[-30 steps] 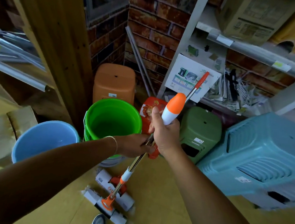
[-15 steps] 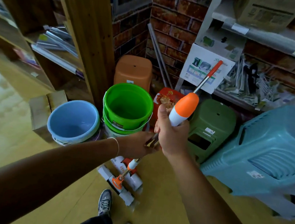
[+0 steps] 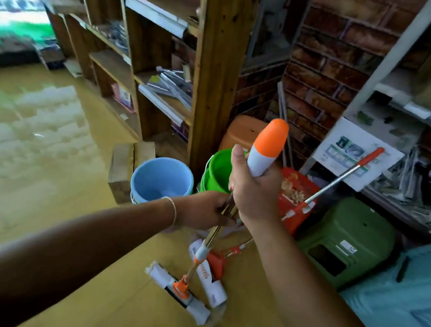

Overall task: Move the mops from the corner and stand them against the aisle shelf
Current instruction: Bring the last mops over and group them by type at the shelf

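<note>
Nearest the camera, two bare forearms are reaching forward over a yellow floor (image 3: 62, 166) that is shining with reflected light toward the left. The right hand (image 3: 256, 192) is wrapping its fingers round the white-and-orange grip of the first mop (image 3: 265, 151), thumb up along it. The left hand (image 3: 205, 209) is curling round the metal shaft just below; its fingertips are hiding behind the right hand. This mop is standing nearly upright, its long axis running from the grip down and slightly left to a wrapped sponge head (image 3: 178, 292) that is lying close to the floor; contact is hard to judge. A second mop (image 3: 337, 180) is leaning the other way, its orange-tipped handle pointing up and right toward the metal shelving (image 3: 397, 72), its head sitting just behind the first. Its shaft is partly disappearing behind the right wrist. Beyond are standing a blue bucket (image 3: 161, 177), a green bucket (image 3: 216, 171) and a green stool (image 3: 345, 240). The wooden aisle shelf (image 3: 216, 68) is rising behind the buckets, blurring toward a bright doorway.
</note>
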The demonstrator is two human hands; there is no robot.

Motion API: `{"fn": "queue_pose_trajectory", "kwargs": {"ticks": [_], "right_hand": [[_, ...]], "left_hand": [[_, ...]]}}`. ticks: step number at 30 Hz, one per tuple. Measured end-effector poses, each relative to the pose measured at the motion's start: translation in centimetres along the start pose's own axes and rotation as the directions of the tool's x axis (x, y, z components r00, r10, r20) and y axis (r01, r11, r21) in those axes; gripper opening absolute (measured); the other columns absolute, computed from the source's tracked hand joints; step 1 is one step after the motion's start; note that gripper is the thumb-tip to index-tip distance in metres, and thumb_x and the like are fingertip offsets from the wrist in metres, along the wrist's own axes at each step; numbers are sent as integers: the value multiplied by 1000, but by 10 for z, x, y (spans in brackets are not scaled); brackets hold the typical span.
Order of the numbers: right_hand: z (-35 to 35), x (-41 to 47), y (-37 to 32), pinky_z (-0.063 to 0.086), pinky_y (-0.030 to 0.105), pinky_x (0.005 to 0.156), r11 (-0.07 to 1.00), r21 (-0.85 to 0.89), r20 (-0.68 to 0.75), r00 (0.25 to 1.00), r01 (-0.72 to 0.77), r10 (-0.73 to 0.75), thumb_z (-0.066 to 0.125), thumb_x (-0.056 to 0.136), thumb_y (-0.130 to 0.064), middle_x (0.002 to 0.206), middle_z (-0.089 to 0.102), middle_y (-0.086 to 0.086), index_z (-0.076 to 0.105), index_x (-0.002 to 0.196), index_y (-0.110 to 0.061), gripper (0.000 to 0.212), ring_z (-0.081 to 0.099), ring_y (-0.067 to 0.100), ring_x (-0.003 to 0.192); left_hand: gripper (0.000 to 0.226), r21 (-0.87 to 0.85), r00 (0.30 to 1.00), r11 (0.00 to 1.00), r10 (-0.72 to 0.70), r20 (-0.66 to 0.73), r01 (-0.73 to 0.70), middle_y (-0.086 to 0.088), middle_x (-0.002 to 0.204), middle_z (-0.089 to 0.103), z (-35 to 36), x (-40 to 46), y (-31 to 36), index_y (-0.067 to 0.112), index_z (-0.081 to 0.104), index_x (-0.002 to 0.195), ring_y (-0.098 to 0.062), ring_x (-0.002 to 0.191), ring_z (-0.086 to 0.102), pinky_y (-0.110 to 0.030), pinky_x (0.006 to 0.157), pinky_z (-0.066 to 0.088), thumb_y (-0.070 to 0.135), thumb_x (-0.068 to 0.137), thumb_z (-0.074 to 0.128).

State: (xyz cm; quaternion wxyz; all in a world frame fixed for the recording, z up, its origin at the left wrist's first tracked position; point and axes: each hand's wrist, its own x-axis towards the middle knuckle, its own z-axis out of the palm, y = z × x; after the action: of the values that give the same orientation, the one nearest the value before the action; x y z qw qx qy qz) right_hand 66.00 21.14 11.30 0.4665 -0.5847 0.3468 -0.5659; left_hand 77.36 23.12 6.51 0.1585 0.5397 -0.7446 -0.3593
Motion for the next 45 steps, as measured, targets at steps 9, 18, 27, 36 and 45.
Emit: {"fn": "queue_pose_trajectory", "kwargs": {"ticks": [9, 18, 27, 36, 45], "right_hand": [[182, -10, -19, 39, 30, 49, 1000, 3, 321, 947, -19, 17, 69, 86, -34, 45, 42, -6, 42, 58, -16, 42, 44, 15, 41], [353, -24, -54, 42, 30, 46, 1000, 26, 567, 824, -4, -11, 68, 85, -34, 46, 45, -7, 53, 66, -26, 26, 45, 13, 37], [476, -40, -89, 42, 32, 47, 990, 141, 726, 682, -16, -92, 67, 87, -29, 46, 44, -1, 55, 55, -28, 34, 45, 17, 38], [597, -33, -105, 41, 29, 47, 971, 231, 796, 585, -60, -153, 65, 94, -24, 45, 42, -5, 49, 64, -20, 34, 44, 13, 38], [744, -6, -89, 40, 29, 47, 959, 232, 899, 413, -163, -148, 65, 94, -19, 50, 42, 0, 51, 66, -15, 31, 42, 15, 42]], "left_hand": [[20, -107, 973, 989, -123, -194, 104, 0, 100, 69, -88, -130, -88, 14, 63, 108, -18, 92, 62, -36, 88, 49, 26, 92, 65], [20, -168, 902, 974, -205, -379, 151, 5, 93, 67, -175, -257, -159, 17, 65, 104, -6, 80, 60, -26, 78, 52, 33, 92, 65], [30, -249, 833, 955, -269, -483, 163, 3, 74, 55, -242, -359, -195, 6, 60, 95, -7, 66, 51, -36, 67, 49, 36, 94, 60], [19, -437, 650, 876, -454, -609, 204, -22, 109, 65, -309, -420, -244, 8, 62, 104, -36, 106, 61, -54, 97, 48, 24, 95, 61], [4, -621, 379, 763, -636, -673, 178, -13, 102, 66, -385, -459, -317, 13, 59, 98, -25, 102, 64, -36, 95, 50, 14, 97, 55]]}}
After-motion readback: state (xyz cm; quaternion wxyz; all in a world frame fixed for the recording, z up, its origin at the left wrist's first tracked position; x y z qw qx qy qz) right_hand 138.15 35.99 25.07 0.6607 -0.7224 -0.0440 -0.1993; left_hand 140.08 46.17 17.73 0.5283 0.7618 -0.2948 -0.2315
